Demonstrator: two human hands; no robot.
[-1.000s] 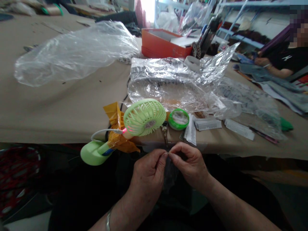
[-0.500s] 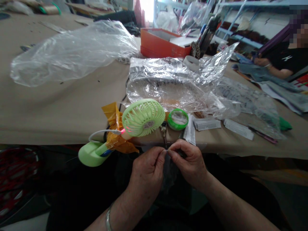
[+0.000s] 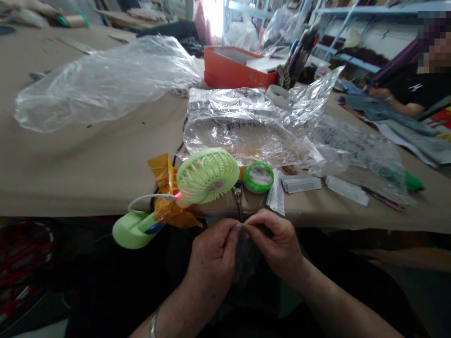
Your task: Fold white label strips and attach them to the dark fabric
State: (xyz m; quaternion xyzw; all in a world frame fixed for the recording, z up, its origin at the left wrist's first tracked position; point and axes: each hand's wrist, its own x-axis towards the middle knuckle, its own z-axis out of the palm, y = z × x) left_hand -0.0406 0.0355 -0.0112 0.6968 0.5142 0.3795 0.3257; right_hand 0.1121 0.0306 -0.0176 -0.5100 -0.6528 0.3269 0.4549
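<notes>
My left hand [image 3: 214, 256] and my right hand [image 3: 276, 241] meet just below the table's front edge, fingertips pinched together. Between them hangs a small dark, thin piece [image 3: 244, 256]; I cannot make out what it is. Both hands are closed on it at its top. Straight above them a light green hand fan [image 3: 207, 175] leans over the table edge, fixed with yellow tape [image 3: 165, 188], a red light lit at its neck. A small green round tin [image 3: 259, 177] lies right of the fan.
Crumpled clear plastic bags [image 3: 246, 126] and a large clear bag [image 3: 105, 84] cover the brown table [image 3: 88, 164]. An orange box [image 3: 234, 70] stands at the back. White labels [image 3: 301, 184] lie near the edge. Another person [image 3: 416, 89] sits at the far right.
My hands stay pinched together and have hardly moved; the view has shifted slightly, so the table things sit a little lower.
</notes>
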